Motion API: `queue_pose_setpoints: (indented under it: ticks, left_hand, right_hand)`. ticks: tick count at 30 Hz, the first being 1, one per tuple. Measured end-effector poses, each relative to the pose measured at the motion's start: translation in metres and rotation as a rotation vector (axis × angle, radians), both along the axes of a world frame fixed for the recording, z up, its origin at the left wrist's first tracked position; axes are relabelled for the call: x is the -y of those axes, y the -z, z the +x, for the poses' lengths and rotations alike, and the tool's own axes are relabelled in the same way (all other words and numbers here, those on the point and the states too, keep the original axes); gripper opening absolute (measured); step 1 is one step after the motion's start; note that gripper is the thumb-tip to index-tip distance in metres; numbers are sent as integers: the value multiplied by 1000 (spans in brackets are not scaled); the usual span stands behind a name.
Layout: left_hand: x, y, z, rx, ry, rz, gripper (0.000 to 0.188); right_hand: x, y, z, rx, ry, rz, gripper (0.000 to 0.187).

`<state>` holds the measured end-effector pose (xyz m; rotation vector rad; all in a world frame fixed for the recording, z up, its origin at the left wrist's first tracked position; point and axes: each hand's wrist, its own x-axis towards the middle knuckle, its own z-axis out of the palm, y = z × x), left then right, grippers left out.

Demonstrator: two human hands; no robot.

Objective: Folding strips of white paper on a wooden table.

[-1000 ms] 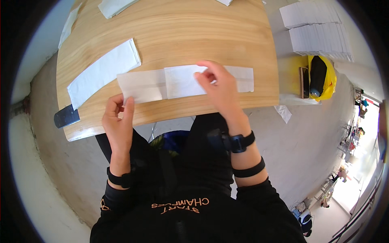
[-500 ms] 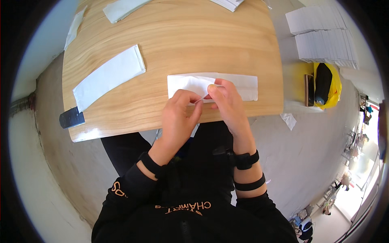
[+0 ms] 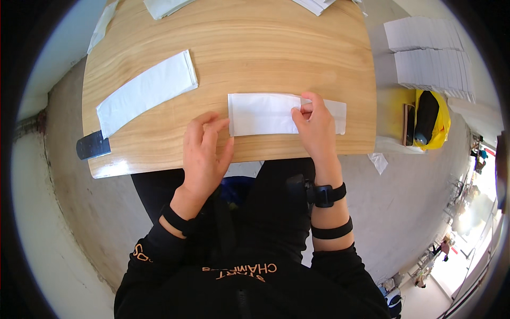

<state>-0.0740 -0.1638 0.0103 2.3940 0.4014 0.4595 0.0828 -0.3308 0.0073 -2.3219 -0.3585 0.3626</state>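
A flat, long white paper piece (image 3: 263, 114), sleeve-like with a narrow fold line at its left end, lies near the table's front edge. Its right part overlaps another white strip (image 3: 337, 114). My right hand (image 3: 317, 127) has thumb and fingers closed on the paper where the two overlap. Beside the left end, my left hand (image 3: 204, 146) holds nothing, its fingers apart and their tips just off the paper. Farther left lies a stack of similar white paper pieces (image 3: 149, 93), set at a slant.
Under that stack's lower end, a dark flat object (image 3: 93, 145) sits at the table's left edge. More white papers (image 3: 164, 6) (image 3: 314, 5) lie along the far side. At right are stacked white papers (image 3: 433, 69) and a yellow bag (image 3: 440, 125) with a black object inside.
My left hand has let go of the paper and moved left. The raised, folded-up part now lies flat. My right hand has shifted slightly right. The view has moved a little.
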Motion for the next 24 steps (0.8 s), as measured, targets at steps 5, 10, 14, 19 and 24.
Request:
queue_pose_setpoints:
  ticks: [5,10,14,19,24]
  left_hand:
    - [2,-2,10,-53,107,123,58]
    - [8,3,19,-241,265,242,84]
    - [3,14,12,-286,262,226,90]
    - [6,16,14,-300,273,303,98]
    - [4,20,10,-304,258,297,97]
  right_hand:
    - [1,2,1,8,-51,-33,36]
    - [0,6,0,-10,-37,-13,36]
    - [-6,8,-3,7,-18,-14,34]
    - [1,15,1,268,58,-9,30]
    - [-8,-10,-13,215,-120,-12,34]
